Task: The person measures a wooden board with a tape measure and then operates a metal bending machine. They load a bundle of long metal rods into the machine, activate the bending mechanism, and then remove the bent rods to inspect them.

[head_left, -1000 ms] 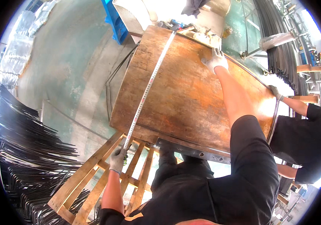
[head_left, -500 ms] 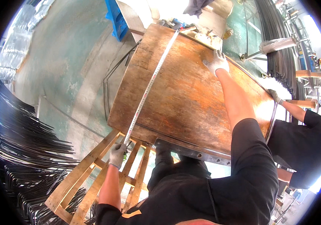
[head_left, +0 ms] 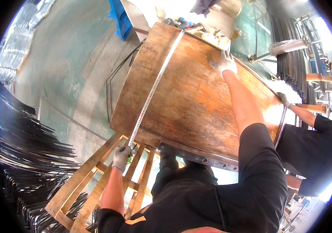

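A worn brown wooden tabletop (head_left: 181,97) spreads out in front of me. My left hand (head_left: 121,157), in a pale glove, is closed around a tape measure at the near left edge. Its white blade (head_left: 150,93) stretches straight across the top to the far edge. A bit of green shows beside the fingers; the rest of the case is hidden. Gloved too, my right hand (head_left: 225,64) lies with fingers stretched out at the far edge. Beside it runs a thin dark metal tube (head_left: 251,73) that follows the edge and bends round the right end; whether the fingers touch it I cannot tell.
At the right, a co-worker's gloved hand (head_left: 284,99) rests at the table corner by the tube. A wooden pallet (head_left: 84,186) stands at near left, next to stacked black bent tubes (head_left: 26,139). A drilled metal plate (head_left: 197,157) lines the near edge. Tools and gloves (head_left: 212,38) lie beyond.
The view has shifted very slightly. Both hands, the tape blade and the co-worker's hand stay in nearly the same places.
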`<state>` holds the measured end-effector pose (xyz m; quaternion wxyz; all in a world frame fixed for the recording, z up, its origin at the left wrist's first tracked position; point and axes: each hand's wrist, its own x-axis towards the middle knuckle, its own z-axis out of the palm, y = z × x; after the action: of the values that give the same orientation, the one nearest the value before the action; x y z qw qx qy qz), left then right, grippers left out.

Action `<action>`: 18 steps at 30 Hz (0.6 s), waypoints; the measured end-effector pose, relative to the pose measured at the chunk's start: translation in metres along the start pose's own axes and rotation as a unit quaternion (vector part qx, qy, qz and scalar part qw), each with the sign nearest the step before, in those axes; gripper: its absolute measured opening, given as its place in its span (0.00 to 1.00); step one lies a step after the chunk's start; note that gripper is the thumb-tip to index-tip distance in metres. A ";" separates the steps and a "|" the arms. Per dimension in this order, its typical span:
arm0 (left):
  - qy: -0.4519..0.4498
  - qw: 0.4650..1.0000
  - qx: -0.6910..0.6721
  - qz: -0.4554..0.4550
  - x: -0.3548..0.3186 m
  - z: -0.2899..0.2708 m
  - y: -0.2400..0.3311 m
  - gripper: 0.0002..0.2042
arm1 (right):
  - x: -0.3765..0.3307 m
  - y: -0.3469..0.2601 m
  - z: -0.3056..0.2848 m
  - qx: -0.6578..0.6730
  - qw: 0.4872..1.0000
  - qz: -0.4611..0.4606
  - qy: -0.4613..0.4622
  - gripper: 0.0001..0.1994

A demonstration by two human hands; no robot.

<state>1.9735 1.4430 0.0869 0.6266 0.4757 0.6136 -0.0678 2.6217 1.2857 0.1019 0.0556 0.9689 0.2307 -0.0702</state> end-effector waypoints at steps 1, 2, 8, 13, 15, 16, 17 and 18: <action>0.000 1.000 0.005 -0.002 -0.002 0.000 0.005 0.14 | 0.006 0.001 0.004 -0.012 1.000 -0.001 0.006 0.53; 0.003 1.000 0.009 -0.008 -0.005 0.000 0.008 0.14 | 0.009 -0.001 0.008 -0.025 1.000 -0.007 0.008 0.53; -0.002 0.999 0.048 -0.014 -0.012 -0.001 0.022 0.20 | 0.017 0.013 0.014 -0.025 0.999 -0.034 0.032 0.53; 0.014 1.000 0.013 -0.008 -0.009 0.002 0.007 0.21 | 0.024 0.006 0.019 -0.056 0.997 -0.048 0.017 0.54; 0.006 0.999 0.032 -0.019 -0.013 0.001 0.016 0.20 | 0.025 0.009 0.021 -0.059 0.997 -0.048 0.025 0.54; 0.008 0.999 0.047 -0.022 -0.011 0.001 0.014 0.20 | 0.023 0.008 0.024 -0.060 0.997 -0.044 0.021 0.54; 0.010 0.998 0.062 -0.023 -0.012 0.001 0.018 0.19 | 0.023 0.010 0.025 -0.056 0.997 -0.045 0.021 0.54; 0.012 0.997 0.066 -0.026 -0.015 0.001 0.021 0.19 | 0.025 0.012 0.027 -0.053 0.997 -0.046 0.021 0.54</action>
<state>1.9849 1.4463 0.1104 0.5850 0.5005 0.6271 -0.1185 2.6459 1.2822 0.0726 0.0987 0.9541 0.2798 -0.0398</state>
